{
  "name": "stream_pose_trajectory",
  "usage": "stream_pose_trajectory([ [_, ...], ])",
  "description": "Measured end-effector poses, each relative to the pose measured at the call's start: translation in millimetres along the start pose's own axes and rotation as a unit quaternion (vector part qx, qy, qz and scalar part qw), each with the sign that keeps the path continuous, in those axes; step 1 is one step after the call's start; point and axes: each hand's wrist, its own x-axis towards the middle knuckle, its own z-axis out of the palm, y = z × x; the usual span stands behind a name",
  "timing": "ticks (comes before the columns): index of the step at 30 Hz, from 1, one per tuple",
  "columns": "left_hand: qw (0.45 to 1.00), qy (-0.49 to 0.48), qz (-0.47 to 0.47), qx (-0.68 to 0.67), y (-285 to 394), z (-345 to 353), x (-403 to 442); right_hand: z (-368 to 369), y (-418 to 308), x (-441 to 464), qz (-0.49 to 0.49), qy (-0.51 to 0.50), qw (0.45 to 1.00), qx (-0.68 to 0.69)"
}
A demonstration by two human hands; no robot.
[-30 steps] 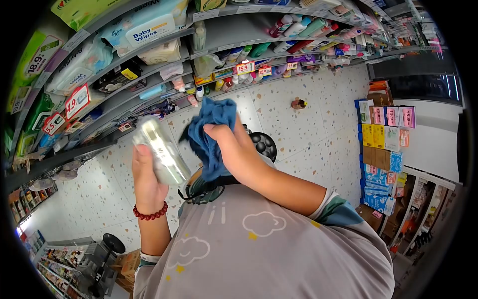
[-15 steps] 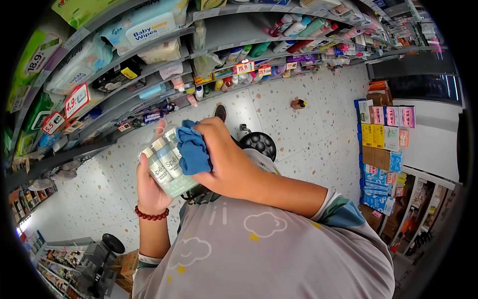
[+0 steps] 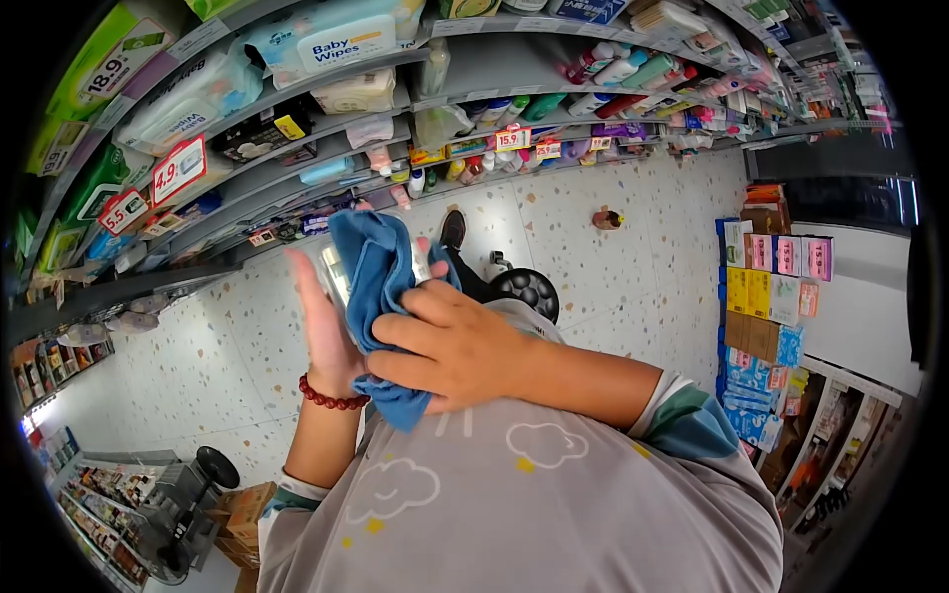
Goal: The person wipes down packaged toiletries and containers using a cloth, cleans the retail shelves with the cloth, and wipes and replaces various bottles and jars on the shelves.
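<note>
In front of my body, my left hand [image 3: 331,331] cradles a clear pack of pale bottles [image 3: 338,275] from behind. Its thumb points up along the near side, and fingertips show past the far side. A crumpled blue cloth [image 3: 381,272] covers most of the pack, so only slivers of it are visible. My right hand [image 3: 450,341] presses the cloth against the pack, its fingers bent over the fabric. A red bead bracelet [image 3: 331,397] circles my left wrist.
Shelves at the upper left hold baby wipes [image 3: 341,44], price tags [image 3: 179,170] and several bottles [image 3: 621,67]. A round black stool seat [image 3: 524,292] stands by my legs. Stacked boxes [image 3: 761,326] are at right, cardboard boxes [image 3: 247,514] lower left. A small object [image 3: 608,219] lies on the floor.
The blue cloth has spread out from a bunch in my right hand and now covers most of the pack. My right hand has moved down and flattened over it.
</note>
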Motion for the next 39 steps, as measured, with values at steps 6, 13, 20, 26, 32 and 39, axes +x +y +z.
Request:
stream_pose_trajectory([
  [6, 0.988, 0.09, -0.011, 0.123, -25, -16, -14, 0, 27, 20, 0.048, 0.099, 0.994, -0.007],
  [13, 0.994, 0.093, 0.058, -0.004, -29, -31, -16, 21, -8, 37, -0.147, -0.023, 0.988, -0.029],
  [20, 0.993, 0.087, 0.071, -0.045, -16, -17, -24, 4, 37, 10, 0.092, 0.094, 0.991, -0.035],
  [26, 0.911, 0.047, 0.362, 0.191, -10, 21, -18, 25, 23, 31, 0.527, 0.337, 0.407, 0.665],
  [32, 0.681, 0.051, 0.52, 0.514, 2, -1, 1, 25, -20, 33, 0.578, 0.231, 0.329, 0.71],
  [39, 0.756, 0.03, 0.474, 0.45, -21, 0, -11, 10, 1, 40, 0.527, 0.29, 0.292, 0.744],
])
